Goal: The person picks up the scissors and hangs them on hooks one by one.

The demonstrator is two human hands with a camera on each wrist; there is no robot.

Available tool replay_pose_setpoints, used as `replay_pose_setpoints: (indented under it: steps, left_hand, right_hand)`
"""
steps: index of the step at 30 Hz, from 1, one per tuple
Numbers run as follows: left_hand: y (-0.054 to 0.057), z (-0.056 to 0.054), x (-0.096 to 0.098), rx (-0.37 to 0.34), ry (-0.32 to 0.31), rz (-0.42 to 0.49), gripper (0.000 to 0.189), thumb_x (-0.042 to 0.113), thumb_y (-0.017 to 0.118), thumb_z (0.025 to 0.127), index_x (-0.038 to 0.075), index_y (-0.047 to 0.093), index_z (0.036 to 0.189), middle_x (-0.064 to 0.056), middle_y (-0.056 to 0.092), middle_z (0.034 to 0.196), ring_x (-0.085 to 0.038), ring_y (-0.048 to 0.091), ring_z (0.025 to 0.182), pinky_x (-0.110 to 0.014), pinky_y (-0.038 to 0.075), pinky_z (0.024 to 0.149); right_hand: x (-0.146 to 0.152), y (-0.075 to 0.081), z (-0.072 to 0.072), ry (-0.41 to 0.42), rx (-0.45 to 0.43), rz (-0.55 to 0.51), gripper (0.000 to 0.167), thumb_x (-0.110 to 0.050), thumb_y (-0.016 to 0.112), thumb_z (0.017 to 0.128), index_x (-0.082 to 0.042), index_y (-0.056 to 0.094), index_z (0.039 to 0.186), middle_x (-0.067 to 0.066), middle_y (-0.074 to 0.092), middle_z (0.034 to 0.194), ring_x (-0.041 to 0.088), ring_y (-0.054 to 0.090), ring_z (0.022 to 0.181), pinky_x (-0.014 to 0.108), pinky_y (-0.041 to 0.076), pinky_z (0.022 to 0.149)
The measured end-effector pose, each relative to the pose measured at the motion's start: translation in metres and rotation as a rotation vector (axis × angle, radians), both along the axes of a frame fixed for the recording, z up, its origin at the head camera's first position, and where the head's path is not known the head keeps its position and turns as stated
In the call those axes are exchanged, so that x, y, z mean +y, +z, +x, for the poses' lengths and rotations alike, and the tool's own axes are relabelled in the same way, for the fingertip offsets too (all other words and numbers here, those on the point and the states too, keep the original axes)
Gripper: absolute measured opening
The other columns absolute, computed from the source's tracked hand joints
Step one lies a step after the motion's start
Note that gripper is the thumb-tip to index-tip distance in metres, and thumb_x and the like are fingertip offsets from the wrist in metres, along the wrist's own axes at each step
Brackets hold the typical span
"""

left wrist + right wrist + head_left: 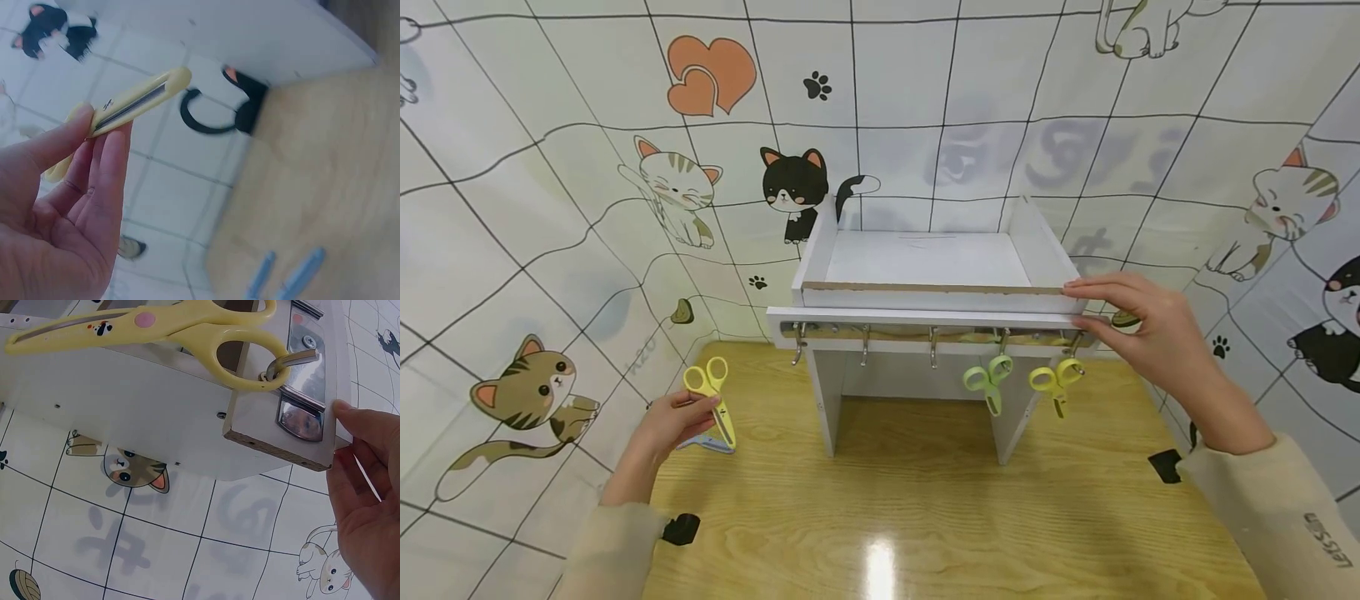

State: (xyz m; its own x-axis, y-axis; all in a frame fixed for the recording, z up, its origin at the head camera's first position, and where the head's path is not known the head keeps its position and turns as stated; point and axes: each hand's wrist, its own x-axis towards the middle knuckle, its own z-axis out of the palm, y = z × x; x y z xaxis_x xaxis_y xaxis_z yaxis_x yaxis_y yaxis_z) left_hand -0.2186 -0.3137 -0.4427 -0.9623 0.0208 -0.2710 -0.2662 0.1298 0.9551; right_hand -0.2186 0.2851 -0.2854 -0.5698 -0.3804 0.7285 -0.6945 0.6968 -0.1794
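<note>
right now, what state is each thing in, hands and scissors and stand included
Held yellow scissors: closed
Hanging yellow scissors: closed, on the rightmost hook
Green scissors: look closed, hanging one hook over
Blue item: lying on the table, prongs apart
White stand: upright
Left three hooks: bare
Left hand: pinching the held yellow scissors
Right hand: gripping the white stand's right end

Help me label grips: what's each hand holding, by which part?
Left hand: yellow plastic scissors, pinched below the handles. Right hand: white rectangular rack, gripped at its right front corner.

Left grip (670, 423) pinching low, right grip (1153, 325) clasping higher, arms (1232, 412) spread apart
</note>
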Motion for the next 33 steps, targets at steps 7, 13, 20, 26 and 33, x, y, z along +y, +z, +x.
replay_pose_setpoints:
  steps: [7,13,20,26,33]
  left_hand:
    - [0.046,0.004,0.025,0.193,-0.029,0.089,0.013,0.013,0.060,0.100,0.019,0.067,0.091,0.013,0.070,0.087,0.000,0.070,0.082,-0.016,0.059,0.078]
    - [0.078,0.012,0.049,0.344,-0.050,0.137,0.014,0.010,0.061,0.099,0.018,0.069,0.091,0.010,0.073,0.087,-0.002,0.071,0.081,-0.017,0.060,0.077]
    - [0.112,0.029,0.082,0.435,-0.062,0.117,0.015,0.007,0.063,0.098,0.018,0.070,0.089,0.010,0.074,0.084,-0.006,0.072,0.077,-0.020,0.061,0.075]
    - [0.131,0.043,0.113,0.519,-0.087,0.116,0.024,-0.001,0.063,0.095,0.019,0.071,0.085,0.010,0.075,0.081,-0.006,0.072,0.071,-0.022,0.061,0.070]
    - [0.132,0.049,0.143,0.540,-0.160,0.121,0.021,-0.003,0.067,0.091,0.017,0.071,0.085,0.010,0.074,0.080,-0.006,0.071,0.071,-0.025,0.062,0.069]
  right_hand:
    - [0.000,0.000,0.000,0.001,-0.012,-0.008,0.057,0.019,0.083,0.062,-0.006,0.075,0.113,0.017,0.072,0.112,-0.024,0.045,0.118,-0.005,0.036,0.094]
    - [0.000,0.000,0.001,0.005,-0.016,-0.019,0.057,0.019,0.083,0.062,-0.007,0.075,0.113,0.017,0.072,0.112,-0.023,0.046,0.118,-0.004,0.036,0.094]
    - [0.001,0.000,0.001,0.022,-0.002,-0.025,0.059,0.019,0.083,0.061,-0.007,0.076,0.113,0.017,0.072,0.111,-0.022,0.047,0.118,-0.004,0.037,0.093]
    - [0.001,0.000,0.000,0.014,0.003,-0.012,0.059,0.019,0.083,0.061,-0.007,0.075,0.113,0.018,0.072,0.110,-0.023,0.046,0.119,-0.004,0.036,0.094]
    - [0.002,-0.002,-0.001,0.026,0.010,-0.017,0.060,0.020,0.084,0.059,-0.007,0.075,0.112,0.017,0.072,0.109,-0.022,0.047,0.119,-0.004,0.037,0.095]
